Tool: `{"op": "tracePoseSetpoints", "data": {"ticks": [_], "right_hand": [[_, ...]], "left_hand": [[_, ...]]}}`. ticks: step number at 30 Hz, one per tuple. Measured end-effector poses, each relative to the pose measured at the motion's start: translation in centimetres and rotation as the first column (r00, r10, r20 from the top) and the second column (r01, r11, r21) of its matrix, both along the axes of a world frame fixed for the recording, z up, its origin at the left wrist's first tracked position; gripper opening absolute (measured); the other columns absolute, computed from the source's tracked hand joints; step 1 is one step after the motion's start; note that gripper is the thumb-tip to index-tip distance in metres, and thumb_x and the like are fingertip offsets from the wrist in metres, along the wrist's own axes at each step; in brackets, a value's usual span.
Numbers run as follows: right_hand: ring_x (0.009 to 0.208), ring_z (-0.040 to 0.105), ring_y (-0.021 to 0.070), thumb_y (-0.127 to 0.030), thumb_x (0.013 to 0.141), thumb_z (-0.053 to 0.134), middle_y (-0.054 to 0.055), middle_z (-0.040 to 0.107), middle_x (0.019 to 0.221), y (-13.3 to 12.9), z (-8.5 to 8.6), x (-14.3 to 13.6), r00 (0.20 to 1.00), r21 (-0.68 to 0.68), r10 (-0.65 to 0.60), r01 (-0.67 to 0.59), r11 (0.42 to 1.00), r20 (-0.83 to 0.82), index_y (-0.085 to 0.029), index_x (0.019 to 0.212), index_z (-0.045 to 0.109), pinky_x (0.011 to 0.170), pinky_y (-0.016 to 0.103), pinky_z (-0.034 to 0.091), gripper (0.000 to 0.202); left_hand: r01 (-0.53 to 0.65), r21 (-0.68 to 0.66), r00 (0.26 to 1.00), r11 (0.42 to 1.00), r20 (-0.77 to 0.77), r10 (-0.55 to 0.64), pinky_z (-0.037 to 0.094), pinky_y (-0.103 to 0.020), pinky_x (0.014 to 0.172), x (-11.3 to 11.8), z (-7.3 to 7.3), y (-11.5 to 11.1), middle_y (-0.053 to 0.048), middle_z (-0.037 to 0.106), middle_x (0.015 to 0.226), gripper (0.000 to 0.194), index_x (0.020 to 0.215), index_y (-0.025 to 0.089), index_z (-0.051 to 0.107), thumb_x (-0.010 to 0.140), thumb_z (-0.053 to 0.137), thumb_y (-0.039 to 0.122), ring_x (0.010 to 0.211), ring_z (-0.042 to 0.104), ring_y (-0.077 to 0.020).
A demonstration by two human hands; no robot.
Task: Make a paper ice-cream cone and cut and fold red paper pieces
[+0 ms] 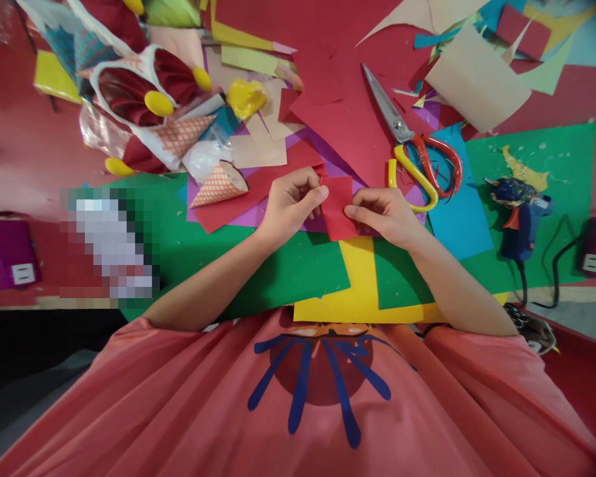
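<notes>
A small red paper piece [338, 207] is held between my two hands above the paper-covered table. My left hand [295, 201] pinches its left edge between thumb and fingers. On its right edge, my right hand [380, 212] grips it the same way. A patterned paper cone [222, 184] lies to the left of my left hand. Scissors [411, 142] with one red and one yellow handle rest just beyond my right hand, their blades pointing away.
Green sheets [258, 271] and a yellow sheet [360, 271] lie under my forearms. A blue glue gun [521, 222] with a cord is at the right. Decorated cones [124, 93] with yellow balls stand at the back left. Paper scraps [479, 79] cover the back right.
</notes>
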State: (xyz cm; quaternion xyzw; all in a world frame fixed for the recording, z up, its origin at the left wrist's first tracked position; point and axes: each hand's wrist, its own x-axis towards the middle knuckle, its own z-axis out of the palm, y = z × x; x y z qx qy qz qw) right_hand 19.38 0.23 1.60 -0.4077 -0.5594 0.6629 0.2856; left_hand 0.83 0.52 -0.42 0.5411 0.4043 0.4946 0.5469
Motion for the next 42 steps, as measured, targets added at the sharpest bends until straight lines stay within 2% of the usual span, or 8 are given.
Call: {"op": "tracePoseSetpoints", "data": {"ticks": [6, 11, 14, 17, 21, 34, 42], "right_hand": [[0.046, 0.047, 0.0052, -0.044, 0.076, 0.073, -0.006, 0.052, 0.051, -0.1, -0.1, 0.0, 1.000, 0.004, 0.012, -0.012, 1.000, 0.006, -0.016, 0.063, 0.056, 0.045, 0.020, 0.035, 0.035], [0.044, 0.045, 0.0045, -0.043, 0.075, 0.074, -0.006, 0.050, 0.049, 0.0, 0.1, 0.0, 0.999, -0.017, -0.009, 0.008, 1.000, -0.032, -0.016, 0.062, 0.055, 0.042, 0.019, 0.032, 0.036], [0.041, 0.043, 0.0040, -0.043, 0.074, 0.075, -0.007, 0.048, 0.047, 0.1, 0.3, 0.1, 0.994, -0.047, -0.099, 0.097, 0.994, -0.036, -0.017, 0.060, 0.054, 0.040, 0.019, 0.031, 0.036], [0.040, 0.045, 0.0042, -0.044, 0.075, 0.074, -0.007, 0.051, 0.047, 0.2, 0.1, 0.2, 0.984, -0.056, -0.175, 0.174, 0.983, -0.026, -0.018, 0.060, 0.053, 0.039, 0.018, 0.032, 0.036], [0.038, 0.047, 0.0040, -0.044, 0.076, 0.073, -0.007, 0.054, 0.048, 0.2, -0.3, 0.3, 0.978, -0.077, -0.203, 0.199, 0.977, -0.044, -0.018, 0.062, 0.055, 0.036, 0.017, 0.033, 0.035], [0.038, 0.050, 0.0031, -0.044, 0.074, 0.075, -0.006, 0.058, 0.050, 0.1, -0.1, 0.1, 0.980, -0.092, -0.187, 0.180, 0.979, -0.067, -0.016, 0.062, 0.055, 0.038, 0.015, 0.037, 0.036], [0.037, 0.049, 0.0031, -0.050, 0.070, 0.077, -0.006, 0.059, 0.050, 0.1, -0.2, -0.1, 0.978, -0.097, -0.195, 0.188, 0.977, -0.068, -0.017, 0.063, 0.054, 0.037, 0.016, 0.037, 0.040]], "left_hand": [[-0.016, -0.014, 1.000, 1.000, -0.009, 0.016, 0.036, -0.013, 0.037, -0.2, -0.4, 0.2, 0.007, 0.049, 0.048, 0.042, 0.061, 0.019, 0.052, 0.078, 0.067, 0.054, 0.037, 0.042, -0.0014], [-0.028, -0.075, 0.999, 0.997, -0.030, 0.026, 0.038, -0.015, 0.040, -0.1, 0.1, 0.1, 0.007, 0.049, 0.049, 0.044, 0.063, 0.019, 0.051, 0.075, 0.067, 0.059, 0.039, 0.043, -0.0025], [0.049, -0.123, 0.991, 0.991, -0.120, -0.064, 0.035, -0.017, 0.040, 0.0, 0.8, -0.1, 0.006, 0.049, 0.048, 0.049, 0.062, 0.019, 0.048, 0.076, 0.063, 0.064, 0.040, 0.044, -0.0037], [0.167, -0.108, 0.957, 0.980, -0.223, -0.188, 0.032, -0.018, 0.041, 0.0, 1.3, -0.2, 0.005, 0.046, 0.048, 0.054, 0.058, 0.018, 0.044, 0.079, 0.057, 0.066, 0.042, 0.043, -0.0042], [0.235, -0.125, 0.933, 0.964, -0.250, -0.260, 0.033, -0.019, 0.043, -0.1, 1.4, -0.3, 0.003, 0.048, 0.051, 0.054, 0.058, 0.017, 0.044, 0.083, 0.051, 0.065, 0.045, 0.044, -0.0044], [0.202, -0.117, 0.937, 0.972, -0.266, -0.226, 0.032, -0.019, 0.040, 0.0, 0.9, -0.2, 0.005, 0.044, 0.046, 0.050, 0.059, 0.019, 0.041, 0.087, 0.050, 0.059, 0.041, 0.046, -0.0058], [0.207, -0.139, 0.934, 0.968, -0.268, -0.238, 0.035, -0.018, 0.039, 0.0, 1.1, -0.3, 0.004, 0.050, 0.046, 0.054, 0.061, 0.019, 0.042, 0.084, 0.047, 0.068, 0.039, 0.046, -0.0051]]}}
